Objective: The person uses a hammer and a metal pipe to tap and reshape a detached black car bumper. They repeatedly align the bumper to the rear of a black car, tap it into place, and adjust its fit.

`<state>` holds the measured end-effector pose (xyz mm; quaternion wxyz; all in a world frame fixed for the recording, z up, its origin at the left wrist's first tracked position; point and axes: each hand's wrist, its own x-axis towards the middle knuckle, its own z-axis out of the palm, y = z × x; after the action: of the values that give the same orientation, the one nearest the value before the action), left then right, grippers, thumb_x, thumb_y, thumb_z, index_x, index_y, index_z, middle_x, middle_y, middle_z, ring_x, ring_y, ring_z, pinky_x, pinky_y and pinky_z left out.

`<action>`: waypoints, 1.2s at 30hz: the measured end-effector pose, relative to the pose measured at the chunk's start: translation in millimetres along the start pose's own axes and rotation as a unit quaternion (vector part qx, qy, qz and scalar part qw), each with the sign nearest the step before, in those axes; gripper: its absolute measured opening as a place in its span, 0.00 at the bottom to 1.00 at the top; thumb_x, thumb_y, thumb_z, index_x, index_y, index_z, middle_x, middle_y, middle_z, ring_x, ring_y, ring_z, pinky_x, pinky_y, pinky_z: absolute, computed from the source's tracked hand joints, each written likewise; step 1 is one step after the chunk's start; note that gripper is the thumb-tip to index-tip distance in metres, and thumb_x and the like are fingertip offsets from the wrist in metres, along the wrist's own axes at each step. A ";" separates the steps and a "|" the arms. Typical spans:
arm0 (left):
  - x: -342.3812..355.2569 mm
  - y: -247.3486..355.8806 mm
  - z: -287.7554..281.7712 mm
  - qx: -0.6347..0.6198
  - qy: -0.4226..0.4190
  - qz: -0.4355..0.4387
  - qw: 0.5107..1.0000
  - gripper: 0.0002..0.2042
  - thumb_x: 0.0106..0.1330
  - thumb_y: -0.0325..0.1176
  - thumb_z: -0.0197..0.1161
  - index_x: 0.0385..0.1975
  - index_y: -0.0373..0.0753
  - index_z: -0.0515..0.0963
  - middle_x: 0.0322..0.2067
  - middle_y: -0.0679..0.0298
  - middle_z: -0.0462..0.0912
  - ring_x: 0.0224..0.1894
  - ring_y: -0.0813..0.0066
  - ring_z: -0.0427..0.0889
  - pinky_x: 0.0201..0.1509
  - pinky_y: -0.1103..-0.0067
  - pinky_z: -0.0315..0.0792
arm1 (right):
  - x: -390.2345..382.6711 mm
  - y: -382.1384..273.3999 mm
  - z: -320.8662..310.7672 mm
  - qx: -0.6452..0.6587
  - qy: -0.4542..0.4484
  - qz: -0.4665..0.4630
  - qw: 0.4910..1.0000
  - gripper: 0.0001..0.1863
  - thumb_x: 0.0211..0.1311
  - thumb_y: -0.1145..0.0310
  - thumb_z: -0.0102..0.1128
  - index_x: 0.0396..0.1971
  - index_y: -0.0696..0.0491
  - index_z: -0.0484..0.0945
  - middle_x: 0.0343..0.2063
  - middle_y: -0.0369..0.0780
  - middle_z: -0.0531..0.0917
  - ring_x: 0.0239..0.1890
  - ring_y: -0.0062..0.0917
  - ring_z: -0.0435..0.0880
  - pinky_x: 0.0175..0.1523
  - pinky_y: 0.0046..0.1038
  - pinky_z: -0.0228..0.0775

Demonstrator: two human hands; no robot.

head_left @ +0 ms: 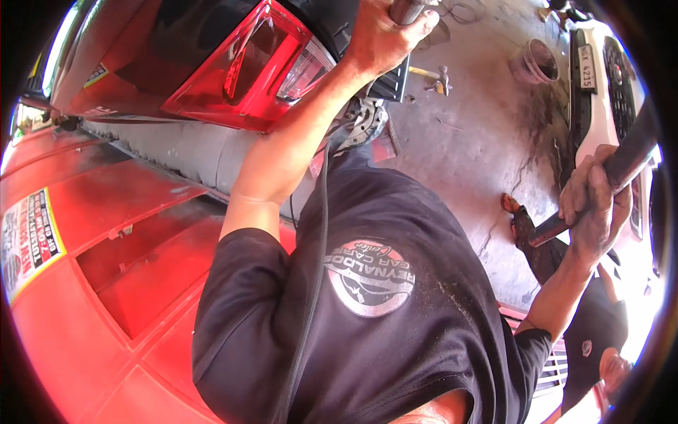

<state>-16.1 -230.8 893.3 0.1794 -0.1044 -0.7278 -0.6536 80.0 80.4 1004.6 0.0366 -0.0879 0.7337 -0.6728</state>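
My left hand is at the top of the view, closed around a short metal cylindrical piece, whose far part is cut off by the edge. Below it, my forearm passes beside a red tail light on a dark car body panel. My right hand grips a long dark bar at the right, held diagonally and running out toward the rim. A thin black cord runs down in front of my dark shirt.
A hammer and a metal fitting lie beyond my body. A bucket stands on the concrete floor. A white car front is at right, a red slatted surface at left, and another person at lower right.
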 end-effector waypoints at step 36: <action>21.8 19.7 0.7 -0.071 0.012 -0.073 0.995 0.16 0.64 0.30 0.68 0.15 0.44 0.71 0.12 0.75 0.71 0.11 0.87 0.65 0.15 0.82 0.56 | -12.3 -17.2 21.3 -0.190 0.037 0.069 0.979 0.15 0.67 0.67 0.61 0.49 0.59 0.77 0.18 0.29 0.71 0.13 0.09 0.62 0.19 0.16 0.51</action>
<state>-28.5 -229.4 919.9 0.1319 -0.0557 -0.6831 -0.7162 97.1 60.4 1018.9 0.0383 -0.0176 0.8534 -0.5196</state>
